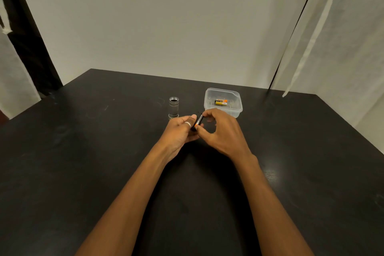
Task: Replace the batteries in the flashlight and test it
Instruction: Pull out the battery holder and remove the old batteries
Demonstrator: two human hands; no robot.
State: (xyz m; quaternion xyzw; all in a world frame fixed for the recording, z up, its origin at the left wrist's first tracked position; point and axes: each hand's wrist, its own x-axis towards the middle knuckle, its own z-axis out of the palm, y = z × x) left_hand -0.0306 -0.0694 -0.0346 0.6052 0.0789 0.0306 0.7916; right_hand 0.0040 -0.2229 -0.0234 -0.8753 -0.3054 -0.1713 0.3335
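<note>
Though every label is too small to read, colours show: one slim battery (pixel 198 121), silver and black with an orange band, is held tilted just above the desk (pixel 83 151). The right grip (pixel 222 133) pinches it between thumb and forefinger. The left grip (pixel 178 133), wearing one pale ring (pixel 187 124), curls round a small dark part (pixel 193 129) at the battery's lower end. One silver flashlight body (pixel 174 108) stands upright, open end up, just beyond the left grip. One clear plastic tub (pixel 238 108) sits right of it, holding yellow, black and orange batteries (pixel 220 102); their number cannot be told.
</note>
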